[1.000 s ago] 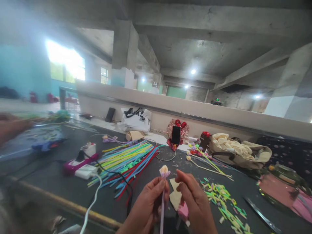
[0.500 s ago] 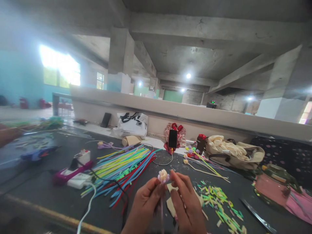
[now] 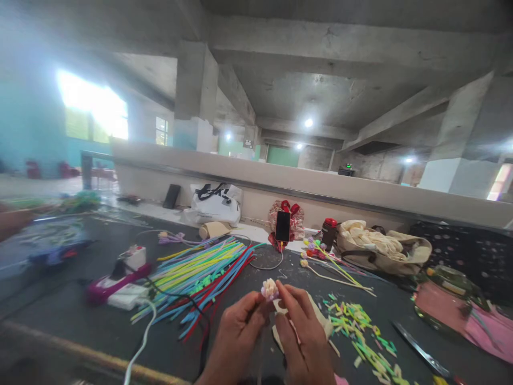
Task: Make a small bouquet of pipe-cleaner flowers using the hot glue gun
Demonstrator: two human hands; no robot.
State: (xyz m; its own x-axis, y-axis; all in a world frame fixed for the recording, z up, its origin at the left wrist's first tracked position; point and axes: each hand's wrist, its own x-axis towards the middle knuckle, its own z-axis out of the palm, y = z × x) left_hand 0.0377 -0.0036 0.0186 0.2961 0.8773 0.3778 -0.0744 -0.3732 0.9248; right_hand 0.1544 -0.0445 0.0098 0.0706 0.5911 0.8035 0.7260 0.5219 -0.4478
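A small flower (image 3: 270, 289) with a cream middle and pale lilac petals, seemingly of fuzzy craft stems, stands upright in front of me. My left hand (image 3: 242, 326) pinches it from below between thumb and fingers; its thin pale stem hangs down, blurred. From the right, my right hand (image 3: 302, 329) reaches in with an index fingertip against the petals. Its fingers stay stretched and apart, and the thumb is hard to make out. Beneath the right hand lies a cream piece of material (image 3: 320, 315), partly covered.
Long coloured fuzzy stems (image 3: 200, 272) lie left, beside a purple power strip (image 3: 102, 289) with cables. Cut bits (image 3: 356, 326) and scissors (image 3: 419, 347) lie right. Finished flowers (image 3: 315, 248), a phone (image 3: 282, 225), a bottle (image 3: 329, 235) and a cloth bag (image 3: 377, 246) stand behind. Another person's hand (image 3: 14, 222) shows far left.
My right index fingertip has come in from beside the flower to touch its petals. The left hand keeps its pinch. The whole view has shifted slightly.
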